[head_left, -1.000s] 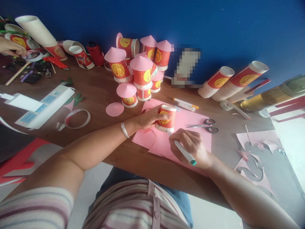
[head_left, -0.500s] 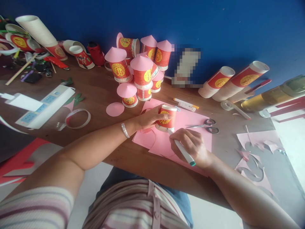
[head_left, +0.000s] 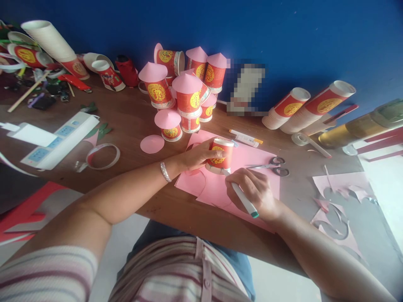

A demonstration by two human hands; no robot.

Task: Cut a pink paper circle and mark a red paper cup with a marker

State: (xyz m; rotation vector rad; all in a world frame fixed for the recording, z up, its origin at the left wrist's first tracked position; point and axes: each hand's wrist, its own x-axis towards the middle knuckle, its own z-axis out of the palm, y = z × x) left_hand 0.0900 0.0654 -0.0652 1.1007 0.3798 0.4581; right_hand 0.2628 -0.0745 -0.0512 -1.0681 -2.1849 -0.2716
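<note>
My left hand (head_left: 200,156) is wrapped round a red paper cup (head_left: 225,152) with a yellow emblem and a white band along its lower edge. In my right hand (head_left: 252,191) is a white marker (head_left: 243,197) with a green end; its tip is at the white band of the cup, and whether it touches cannot be made out. Under both hands lie pink paper sheets (head_left: 242,212). Scissors (head_left: 272,166) rest on the sheets to the right, and orange-and-white markers (head_left: 246,137) lie at their back edge.
Red cups with pink cone tops (head_left: 187,84) stand behind my left hand, near a pink disc (head_left: 152,144). A power strip (head_left: 63,138) and a tape roll (head_left: 103,157) lie left. Stacked cups (head_left: 327,100) lean at the back right; paper scraps (head_left: 341,239) lie right.
My right hand with the marker has shifted very slightly along the lower edge of the cup. My left hand and the cup are nearly still.
</note>
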